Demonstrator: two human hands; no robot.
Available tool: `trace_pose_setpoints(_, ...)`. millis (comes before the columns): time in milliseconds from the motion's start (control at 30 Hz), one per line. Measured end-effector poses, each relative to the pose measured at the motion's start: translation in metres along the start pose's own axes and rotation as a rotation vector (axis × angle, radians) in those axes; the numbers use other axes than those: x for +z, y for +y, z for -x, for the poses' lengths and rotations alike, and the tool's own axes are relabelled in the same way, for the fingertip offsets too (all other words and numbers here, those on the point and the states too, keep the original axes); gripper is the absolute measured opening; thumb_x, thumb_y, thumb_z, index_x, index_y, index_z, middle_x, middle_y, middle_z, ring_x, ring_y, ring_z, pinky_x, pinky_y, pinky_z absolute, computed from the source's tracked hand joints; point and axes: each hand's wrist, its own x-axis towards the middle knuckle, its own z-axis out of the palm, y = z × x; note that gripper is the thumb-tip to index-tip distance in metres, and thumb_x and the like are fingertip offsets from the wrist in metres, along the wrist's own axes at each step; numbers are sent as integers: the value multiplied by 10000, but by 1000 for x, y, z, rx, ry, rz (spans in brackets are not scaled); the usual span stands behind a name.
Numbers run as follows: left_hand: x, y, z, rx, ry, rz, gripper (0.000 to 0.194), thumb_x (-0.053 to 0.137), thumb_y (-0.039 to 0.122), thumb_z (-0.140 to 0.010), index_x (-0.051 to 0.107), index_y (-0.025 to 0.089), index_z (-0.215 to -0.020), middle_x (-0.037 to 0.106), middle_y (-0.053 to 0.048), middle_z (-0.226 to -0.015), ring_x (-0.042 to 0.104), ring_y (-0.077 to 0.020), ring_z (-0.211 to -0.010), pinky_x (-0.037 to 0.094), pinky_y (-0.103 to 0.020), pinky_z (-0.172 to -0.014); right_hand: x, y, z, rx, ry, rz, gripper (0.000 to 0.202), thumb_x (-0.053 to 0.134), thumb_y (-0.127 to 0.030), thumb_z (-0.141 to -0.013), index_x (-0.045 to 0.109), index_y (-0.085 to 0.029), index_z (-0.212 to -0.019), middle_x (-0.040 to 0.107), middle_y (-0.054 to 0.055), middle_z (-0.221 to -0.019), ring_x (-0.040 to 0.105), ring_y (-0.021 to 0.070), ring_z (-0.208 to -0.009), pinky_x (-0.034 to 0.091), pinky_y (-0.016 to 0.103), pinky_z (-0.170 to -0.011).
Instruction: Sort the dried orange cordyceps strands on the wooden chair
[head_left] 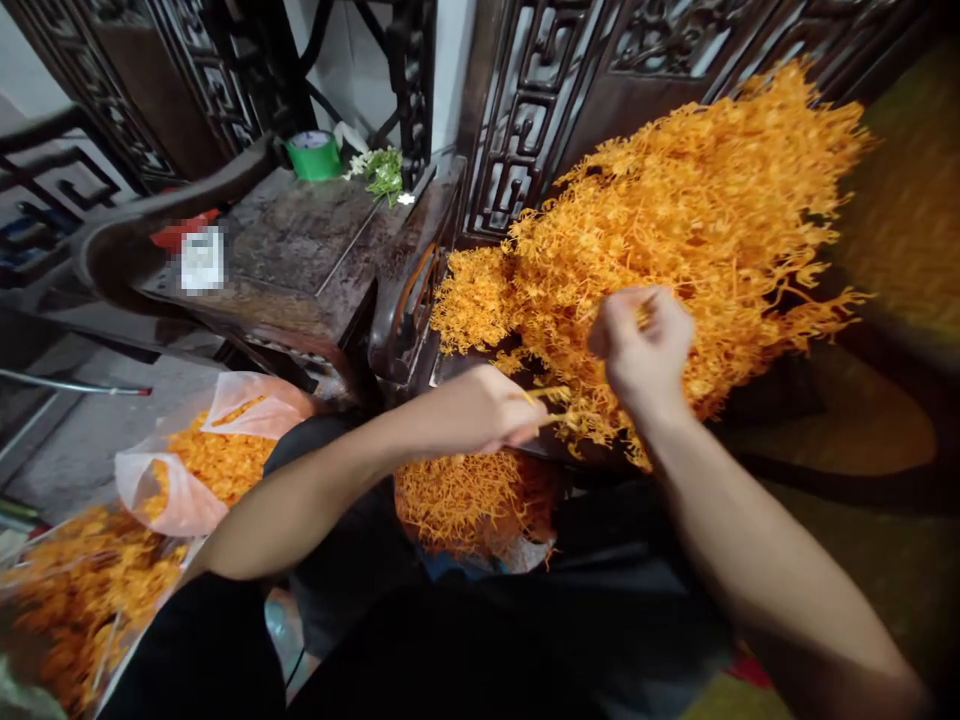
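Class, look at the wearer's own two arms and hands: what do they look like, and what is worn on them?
The left hand and right hand are ungloved, and both forearms are bare, with no watch or bracelet visible. Black cloth shows near the left elbow; whether it is a sleeve is unclear. Blur hides any rings.

a heap of orange stringy blooms (pixel 697 210) lies at right, before a dark carved wooden lattice (pixel 521 115); a small orange clump (pixel 474 302) sits left of it; far left, on a dark wooden surface (pixel 274 235), a green round tape roll (pixel 315 157) sits left of a green-and-white flower sprig (pixel 385 176); near left, orange petals (pixel 210 468) lie in translucent plastic bagging (pixel 174 492); near centre lie thin orange strands (pixel 457 502)
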Motion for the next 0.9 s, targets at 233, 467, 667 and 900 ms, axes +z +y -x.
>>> trace_pose_setpoints(233,45,-56,-30,79,-156,-815,426,519,415,-989,788,99,-894,755,-188,-844,710,-262,-754,526,-368,-686,52,27,-55,-261,-396,610,206,488,-335,-1004,623,-183,-1040,629,140,-1145,589,255,-1104,488,455,-1001)
trace_pose_setpoints(467,108,-105,-60,151,-380,-933,329,708,49,-775,791,130,-1083,760,-183,-1156,737,-295,-956,596,-378,-765,143,79,-64,-133,-865,1134,722,508,-200,-895,386,-120,-1602,462,269,-1482,414,459,-1370,357,646,-1101)
trace_pose_setpoints(667,120,-113,-72,-24,-475,-965,356,774,-1,-670,820,187,-969,793,-136,-1067,732,-312,-989,580,-418,-807,144,96,-79,-71,-966,1108,1008,657,-163,-748,247,-133,-1669,85,218,-1737,62,475,-1593,130,647,-1254)
trace_pose_setpoints(900,64,-98,-79,185,-325,-1092,168,667,49,-787,796,131,-857,786,-189,-940,746,-324,-864,576,-445,-761,8,-6,-53,-405,-276,658,658,584,-221,-889,462,-231,-1535,470,130,-1572,391,298,-1488,250,550,-1261)
